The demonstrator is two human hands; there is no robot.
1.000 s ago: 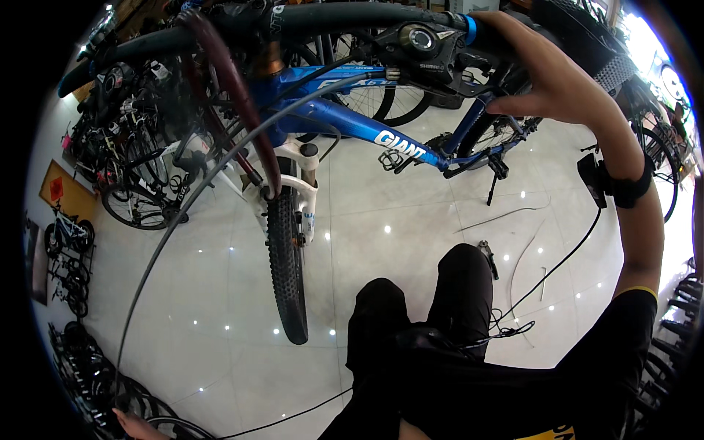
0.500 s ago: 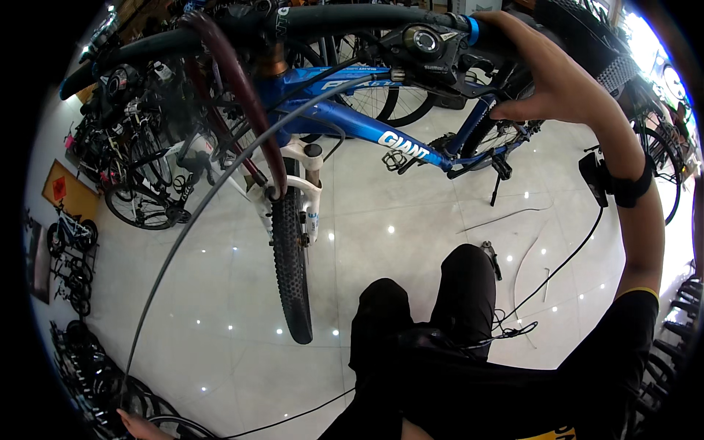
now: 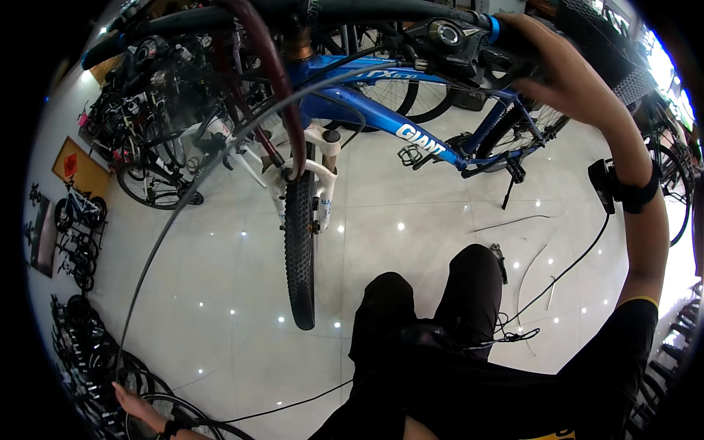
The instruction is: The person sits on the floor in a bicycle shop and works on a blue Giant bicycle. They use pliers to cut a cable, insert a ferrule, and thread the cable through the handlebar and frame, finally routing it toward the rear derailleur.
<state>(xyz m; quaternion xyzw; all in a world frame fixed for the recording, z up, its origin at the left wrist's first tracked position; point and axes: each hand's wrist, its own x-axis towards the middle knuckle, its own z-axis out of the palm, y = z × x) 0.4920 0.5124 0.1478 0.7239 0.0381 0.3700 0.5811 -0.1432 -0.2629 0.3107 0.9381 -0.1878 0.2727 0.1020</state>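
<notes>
The left hand (image 3: pixel 132 402), low at the person's left, pinches the grey cable (image 3: pixel 176 211) (it arcs up to the shifter (image 3: pixel 444 35)), while the right hand (image 3: pixel 568 81) curls over the handlebar (image 3: pixel 359 12) of the blue bicycle (image 3: pixel 374 117).

A bicycle (image 3: pixel 375 119) stands upright, with a blue frame, white fork (image 3: pixel 325 180) and knobby black front tire (image 3: pixel 299 257). Its black handlebar (image 3: pixel 381 10) spans the top, with a blue ring near one end. From the black shifter (image 3: pixel 444 34), a long gray cable (image 3: pixel 152 254) bows down to the lower left.
</notes>
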